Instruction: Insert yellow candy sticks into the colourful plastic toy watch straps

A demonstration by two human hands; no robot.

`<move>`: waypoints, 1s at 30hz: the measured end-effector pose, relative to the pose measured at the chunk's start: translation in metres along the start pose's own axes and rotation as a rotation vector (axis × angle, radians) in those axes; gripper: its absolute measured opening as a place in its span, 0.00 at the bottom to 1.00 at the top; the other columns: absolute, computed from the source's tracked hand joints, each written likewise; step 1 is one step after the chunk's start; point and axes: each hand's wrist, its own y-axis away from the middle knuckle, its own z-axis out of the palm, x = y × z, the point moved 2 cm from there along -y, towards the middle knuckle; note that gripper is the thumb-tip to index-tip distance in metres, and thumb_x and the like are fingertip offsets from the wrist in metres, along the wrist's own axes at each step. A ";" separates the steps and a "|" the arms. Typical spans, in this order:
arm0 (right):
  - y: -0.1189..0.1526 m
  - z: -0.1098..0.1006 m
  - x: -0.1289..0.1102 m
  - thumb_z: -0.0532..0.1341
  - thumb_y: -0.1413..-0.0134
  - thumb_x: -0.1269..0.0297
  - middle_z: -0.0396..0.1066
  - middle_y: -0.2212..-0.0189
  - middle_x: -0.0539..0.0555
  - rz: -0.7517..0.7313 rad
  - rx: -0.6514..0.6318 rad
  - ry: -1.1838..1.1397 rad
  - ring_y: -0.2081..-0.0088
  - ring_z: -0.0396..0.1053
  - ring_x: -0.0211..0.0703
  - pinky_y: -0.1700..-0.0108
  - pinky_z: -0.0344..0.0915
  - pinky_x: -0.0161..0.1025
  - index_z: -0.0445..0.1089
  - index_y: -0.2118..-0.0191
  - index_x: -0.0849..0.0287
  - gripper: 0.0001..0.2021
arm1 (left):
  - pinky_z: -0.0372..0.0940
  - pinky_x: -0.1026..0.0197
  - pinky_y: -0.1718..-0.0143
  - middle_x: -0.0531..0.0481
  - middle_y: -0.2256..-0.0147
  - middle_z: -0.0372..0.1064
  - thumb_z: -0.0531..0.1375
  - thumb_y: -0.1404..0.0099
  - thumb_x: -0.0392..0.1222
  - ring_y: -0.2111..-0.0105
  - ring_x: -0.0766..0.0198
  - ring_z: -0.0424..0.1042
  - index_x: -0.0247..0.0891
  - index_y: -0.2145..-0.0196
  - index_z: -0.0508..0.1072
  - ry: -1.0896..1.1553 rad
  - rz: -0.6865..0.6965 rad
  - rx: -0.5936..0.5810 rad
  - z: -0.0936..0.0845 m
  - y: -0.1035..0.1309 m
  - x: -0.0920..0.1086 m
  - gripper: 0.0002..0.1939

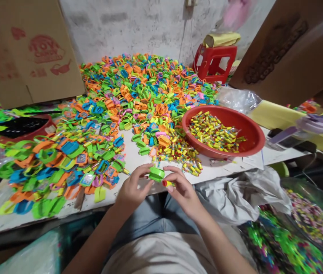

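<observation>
My left hand (133, 188) is closed on a green plastic toy watch (156, 174), held over the table's front edge above my lap. Between the fingers of my right hand (183, 192) is a small yellow candy tube (168, 183) with a red end, close beside the watch. Just beyond my hands lies a loose heap of similar yellow tubes (178, 146). A big pile of green, orange and blue toy watches (138, 87) spreads behind them, and another heap of watches (70, 160) covers the table on my left.
A red basin (254, 146) with yellow tubes stands at the right. Cardboard boxes rise at the left (32, 49) and right (293, 49). A red stool (218, 62) is by the wall. Crumpled white plastic (241, 194) and a small purple fan (307, 123) are right of me.
</observation>
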 end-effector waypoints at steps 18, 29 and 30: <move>0.023 0.008 -0.017 0.54 0.37 0.70 0.65 0.51 0.59 -0.277 -0.182 0.435 0.47 0.63 0.45 0.46 0.62 0.41 0.67 0.56 0.56 0.08 | 0.67 0.59 0.53 0.44 0.55 0.74 0.69 0.50 0.45 0.55 0.58 0.73 0.38 0.54 0.71 0.774 -0.638 0.078 0.021 0.001 0.027 0.26; 0.018 -0.002 -0.022 0.54 0.37 0.70 0.71 0.61 0.52 -0.223 0.136 0.453 0.59 0.70 0.41 0.56 0.66 0.37 0.65 0.53 0.54 0.09 | 0.65 0.58 0.49 0.48 0.57 0.75 0.67 0.46 0.40 0.54 0.59 0.71 0.42 0.56 0.75 0.123 -0.191 0.003 0.006 0.008 0.034 0.18; 0.018 -0.001 -0.022 0.54 0.37 0.70 0.71 0.61 0.52 -0.230 0.153 0.463 0.59 0.70 0.41 0.56 0.66 0.37 0.65 0.54 0.54 0.08 | 0.65 0.58 0.50 0.48 0.57 0.75 0.66 0.45 0.39 0.55 0.60 0.72 0.42 0.56 0.75 0.088 -0.158 0.004 0.004 0.008 0.035 0.17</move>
